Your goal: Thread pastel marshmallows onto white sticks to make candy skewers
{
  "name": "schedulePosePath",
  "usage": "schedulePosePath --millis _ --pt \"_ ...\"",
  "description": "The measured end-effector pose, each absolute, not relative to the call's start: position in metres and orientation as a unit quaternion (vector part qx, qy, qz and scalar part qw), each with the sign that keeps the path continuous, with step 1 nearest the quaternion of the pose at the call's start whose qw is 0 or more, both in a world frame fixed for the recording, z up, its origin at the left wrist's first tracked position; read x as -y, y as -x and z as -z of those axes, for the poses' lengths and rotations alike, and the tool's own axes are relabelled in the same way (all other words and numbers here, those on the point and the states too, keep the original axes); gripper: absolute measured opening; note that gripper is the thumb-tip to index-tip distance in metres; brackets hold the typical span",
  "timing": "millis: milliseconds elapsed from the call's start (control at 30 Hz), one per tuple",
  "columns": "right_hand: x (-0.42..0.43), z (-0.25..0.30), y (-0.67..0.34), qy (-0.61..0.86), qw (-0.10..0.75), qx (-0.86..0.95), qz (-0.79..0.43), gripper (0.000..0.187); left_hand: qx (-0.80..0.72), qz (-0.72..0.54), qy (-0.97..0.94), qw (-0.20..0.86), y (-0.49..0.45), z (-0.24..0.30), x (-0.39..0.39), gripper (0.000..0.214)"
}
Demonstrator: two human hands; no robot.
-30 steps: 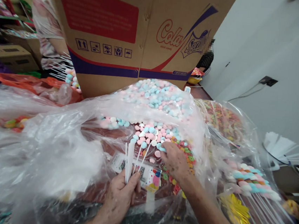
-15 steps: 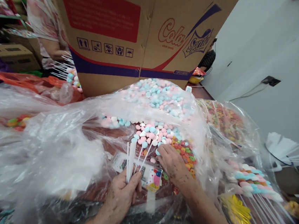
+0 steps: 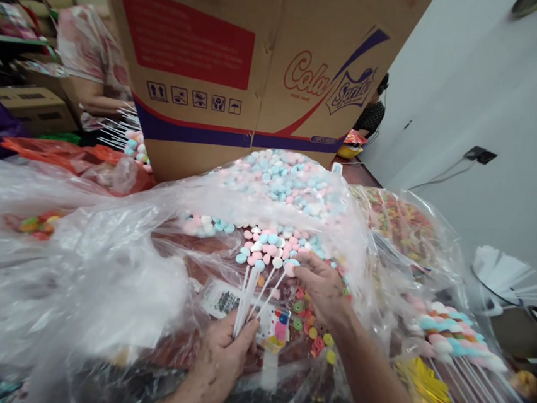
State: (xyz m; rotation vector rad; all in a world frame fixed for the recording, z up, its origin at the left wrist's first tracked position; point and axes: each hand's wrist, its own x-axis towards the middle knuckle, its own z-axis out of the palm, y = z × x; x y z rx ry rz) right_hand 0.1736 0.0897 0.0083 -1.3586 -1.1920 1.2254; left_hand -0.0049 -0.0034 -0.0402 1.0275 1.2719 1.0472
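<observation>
1. we are gripping a bunch of white sticks [image 3: 246, 297] in our left hand [image 3: 223, 349], its fingers closing round the lower ends while the tips are pointing to the far side and spreading slightly.
2. with our right hand [image 3: 326, 289] we are pinching pink and blue candies [image 3: 290, 267] between thumb and fingertips, right at the tip of the rightmost stick; we are not managing to tell whether it is piercing them.
3. loose candies [image 3: 269, 243] in pink, blue and white are lying just beyond the sticks, and on their far side a clear bag of candies [image 3: 285, 178] is bulging.
4. gummy rings [image 3: 317, 344] are lying under and beside our right wrist, and a printed card [image 3: 218, 298] is lying partly behind the sticks.
5. crumpled clear plastic [image 3: 117, 294] is spreading over the left side.
6. on the right, candy skewers [image 3: 455, 333] are lying together, with gold ties [image 3: 426, 388] sitting just beside them on the near left.
7. a large cardboard box [image 3: 207, 43] is standing on the far side, and 2 people are showing partly: a co-worker [image 3: 90, 51] at far left and another person [image 3: 370, 113] at far right.
</observation>
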Motion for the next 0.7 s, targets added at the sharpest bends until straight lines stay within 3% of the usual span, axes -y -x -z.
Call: schedulePosePath --millis 67,200,700 --pt "-0.087 -0.016 -0.17 0.512 0.501 0.408 -0.566 0.029 -0.542 -0.442 -0.444 0.561 0.004 0.041 0.003 0.034" --pt "-0.081 -0.024 -0.164 0.5 0.525 0.358 -0.588 0.034 -0.544 -0.43 -0.465 0.55 0.003 0.04 0.002 0.032" --pt "-0.082 -0.003 -0.173 0.531 0.539 0.405 -0.514 0.039 -0.556 -0.432 -0.483 0.521 0.002 0.036 0.001 0.034"
